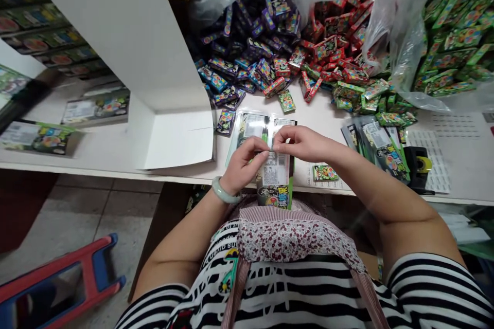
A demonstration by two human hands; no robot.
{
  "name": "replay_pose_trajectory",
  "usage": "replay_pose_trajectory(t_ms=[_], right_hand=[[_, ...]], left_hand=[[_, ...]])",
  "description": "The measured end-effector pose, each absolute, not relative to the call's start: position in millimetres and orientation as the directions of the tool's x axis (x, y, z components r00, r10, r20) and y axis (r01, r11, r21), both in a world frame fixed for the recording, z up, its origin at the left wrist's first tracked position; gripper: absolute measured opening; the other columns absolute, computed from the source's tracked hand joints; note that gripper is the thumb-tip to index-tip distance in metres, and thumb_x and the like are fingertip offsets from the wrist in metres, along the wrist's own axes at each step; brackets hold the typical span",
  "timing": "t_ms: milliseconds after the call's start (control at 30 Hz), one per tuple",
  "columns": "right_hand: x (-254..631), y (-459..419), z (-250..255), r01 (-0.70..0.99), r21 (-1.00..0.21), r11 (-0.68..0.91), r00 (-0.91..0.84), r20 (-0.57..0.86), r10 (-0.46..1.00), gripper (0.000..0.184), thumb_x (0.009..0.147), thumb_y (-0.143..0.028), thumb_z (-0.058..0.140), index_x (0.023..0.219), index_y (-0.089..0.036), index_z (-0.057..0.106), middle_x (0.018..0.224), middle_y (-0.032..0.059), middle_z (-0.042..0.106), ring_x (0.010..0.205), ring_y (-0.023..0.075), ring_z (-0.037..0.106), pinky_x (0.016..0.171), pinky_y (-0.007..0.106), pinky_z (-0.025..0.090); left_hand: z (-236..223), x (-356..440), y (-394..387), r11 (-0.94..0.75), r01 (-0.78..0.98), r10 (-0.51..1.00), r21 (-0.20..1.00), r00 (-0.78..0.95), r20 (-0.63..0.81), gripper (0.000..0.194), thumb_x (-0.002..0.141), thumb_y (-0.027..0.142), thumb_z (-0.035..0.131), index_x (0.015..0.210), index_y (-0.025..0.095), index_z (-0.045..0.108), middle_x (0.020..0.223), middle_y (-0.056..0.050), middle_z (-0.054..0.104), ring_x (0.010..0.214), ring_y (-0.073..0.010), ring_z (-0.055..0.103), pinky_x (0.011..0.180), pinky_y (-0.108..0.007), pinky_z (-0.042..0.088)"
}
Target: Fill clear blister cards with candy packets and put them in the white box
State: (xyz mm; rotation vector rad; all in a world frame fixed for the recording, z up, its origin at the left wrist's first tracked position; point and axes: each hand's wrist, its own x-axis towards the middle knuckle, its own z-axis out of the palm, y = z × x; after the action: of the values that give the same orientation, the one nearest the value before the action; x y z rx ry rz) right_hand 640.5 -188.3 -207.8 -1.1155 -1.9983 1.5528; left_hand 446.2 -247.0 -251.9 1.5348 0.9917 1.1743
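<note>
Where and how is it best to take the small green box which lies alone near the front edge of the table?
I would pinch the small green box by its two long sides, coming from above with the right hand. It lies flat near the edge of the table, apart from the heap, so both sides look free.
</note>
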Motion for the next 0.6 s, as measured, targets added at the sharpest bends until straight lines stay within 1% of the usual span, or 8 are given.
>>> replay_pose_trajectory(t_ms=[67,167,333,400,500,567,600], right_hand=[[639,-191,-211,0.369,-0.929,0.018,-0.597,-0.222,0.771,0.016,0.081,-0.027,0.071,0.069,-0.019,0.064,0.07,0.0,0.062,0.069,0.0139,0.054,0.067,0.03,0.043],[636,-195,-212,0.373,-0.928,-0.014,-0.554,-0.235,0.799,0.016,0.082,-0.027,0.069,0.07,-0.019,0.063,0.069,-0.0002,0.061,0.066,0.0127,0.052,0.064,0.029,0.041],[632,-201,-212,0.424,-0.904,-0.053,-0.481,-0.275,0.832,0.015,0.083,-0.026,0.067,0.071,-0.018,0.062,0.071,0.0007,0.061,0.067,0.0132,0.052,0.064,0.03,0.041],[631,-203,-212,0.431,-0.901,-0.054,-0.46,-0.271,0.845,0.015,0.082,-0.026,0.067,0.071,-0.018,0.061,0.071,0.0009,0.061,0.067,0.0133,0.051,0.064,0.03,0.042],[630,-203,-213,0.416,-0.906,-0.073,-0.422,-0.264,0.867,0.014,0.08,-0.024,0.068,0.07,-0.019,0.059,0.07,0.0004,0.061,0.066,0.0125,0.05,0.064,0.029,0.042],[629,-200,-213,0.392,-0.91,-0.138,-0.421,-0.311,0.852,0.013,0.077,-0.019,0.068,0.068,-0.019,0.058,0.069,-0.0004,0.061,0.065,0.0113,0.05,0.063,0.027,0.041],[628,-198,-214,0.375,-0.906,-0.194,-0.437,-0.358,0.825,0.013,0.075,-0.018,0.069,0.067,-0.018,0.058,0.067,-0.0013,0.06,0.063,0.0104,0.05,0.061,0.026,0.041]], left_hand=[[-251,445,-247,-0.23,0.056,0.952,0.972,0.222,0.212,0.02,0.089,0.04,0.064,0.082,0.022,0.062,0.083,-0.002,0.061,0.081,-0.0174,0.058,0.076,-0.035,0.049],[-253,446,-247,-0.241,0.051,0.95,0.969,0.216,0.225,0.022,0.088,0.043,0.065,0.083,0.022,0.062,0.084,-0.002,0.06,0.08,-0.0168,0.057,0.076,-0.035,0.048],[-259,452,-250,-0.289,0.076,0.95,0.954,0.143,0.276,0.029,0.076,0.043,0.079,0.082,0.022,0.059,0.082,-0.001,0.06,0.08,-0.0163,0.057,0.075,-0.034,0.049],[-260,455,-250,-0.304,0.107,0.949,0.947,0.118,0.292,0.028,0.077,0.04,0.079,0.081,0.022,0.058,0.081,0.0,0.059,0.079,-0.0157,0.057,0.074,-0.033,0.048],[-263,457,-251,-0.354,0.144,0.934,0.924,0.105,0.342,0.021,0.083,0.033,0.074,0.083,0.022,0.057,0.081,0.0,0.059,0.077,-0.0143,0.057,0.074,-0.032,0.049],[-266,456,-252,-0.413,0.164,0.91,0.896,0.116,0.398,0.018,0.085,0.029,0.072,0.085,0.022,0.056,0.082,0.0,0.059,0.077,-0.0138,0.057,0.074,-0.031,0.049],[-266,455,-252,-0.446,0.179,0.894,0.877,0.128,0.429,0.018,0.085,0.028,0.072,0.086,0.022,0.055,0.082,0.001,0.059,0.077,-0.0137,0.058,0.074,-0.031,0.05]])
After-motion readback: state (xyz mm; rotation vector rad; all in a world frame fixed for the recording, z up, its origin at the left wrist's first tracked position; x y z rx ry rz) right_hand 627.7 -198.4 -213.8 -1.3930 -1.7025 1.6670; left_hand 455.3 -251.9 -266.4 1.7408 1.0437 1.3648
